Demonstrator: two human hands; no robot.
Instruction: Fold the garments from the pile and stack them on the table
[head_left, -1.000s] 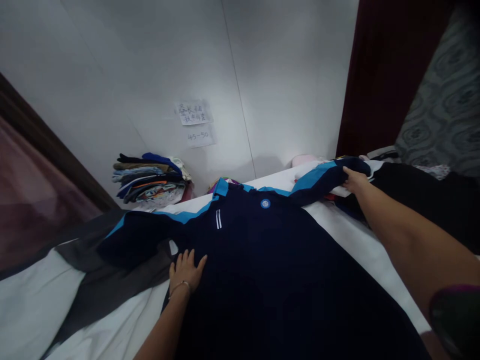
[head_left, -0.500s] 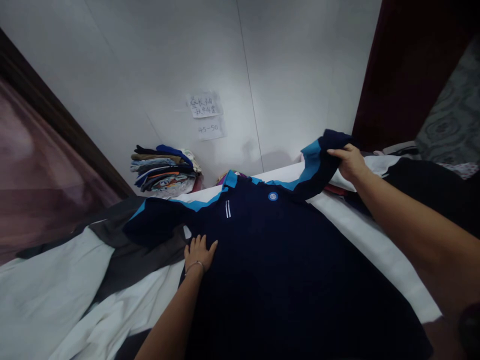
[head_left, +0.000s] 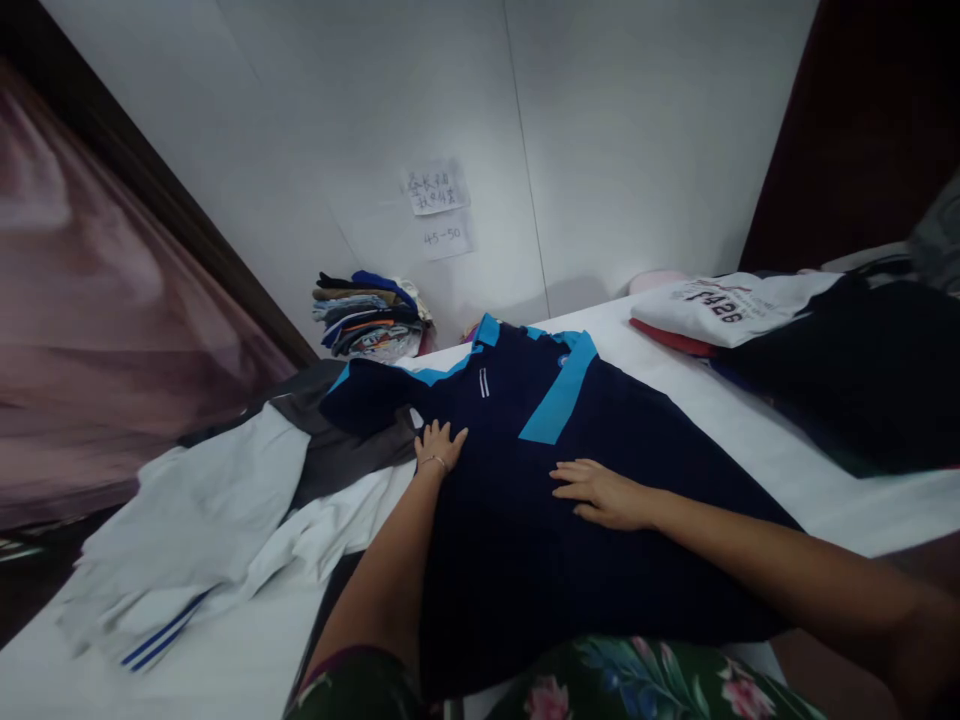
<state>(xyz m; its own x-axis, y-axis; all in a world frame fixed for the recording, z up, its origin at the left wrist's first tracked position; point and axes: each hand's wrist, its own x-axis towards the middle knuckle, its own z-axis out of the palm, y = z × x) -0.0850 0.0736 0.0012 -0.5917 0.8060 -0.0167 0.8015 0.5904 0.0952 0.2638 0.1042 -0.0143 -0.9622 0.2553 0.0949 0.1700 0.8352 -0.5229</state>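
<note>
A navy polo shirt (head_left: 510, 520) with light-blue collar and shoulder trim lies spread on a white table (head_left: 622, 340). One of its sleeves is folded inward across the chest, its blue stripe slanting over part of the round badge. The other sleeve (head_left: 367, 395) stretches out to the left. My left hand (head_left: 441, 448) rests flat near the left armpit, fingers spread. Over the middle of the shirt, my right hand (head_left: 604, 495) lies open, palm down, just below the folded sleeve's blue stripe.
White garments (head_left: 210, 500) and a dark grey one (head_left: 345, 455) lie at left. A stack of folded clothes (head_left: 371, 315) stands against the wall. Folded white (head_left: 739, 310) and black clothes (head_left: 847, 370) are piled at right. Paper notes (head_left: 439, 190) hang on the wall.
My right hand has brought the raised right sleeve down across the chest and let go of it. My left hand stays on the shirt's left side. The view has shifted.
</note>
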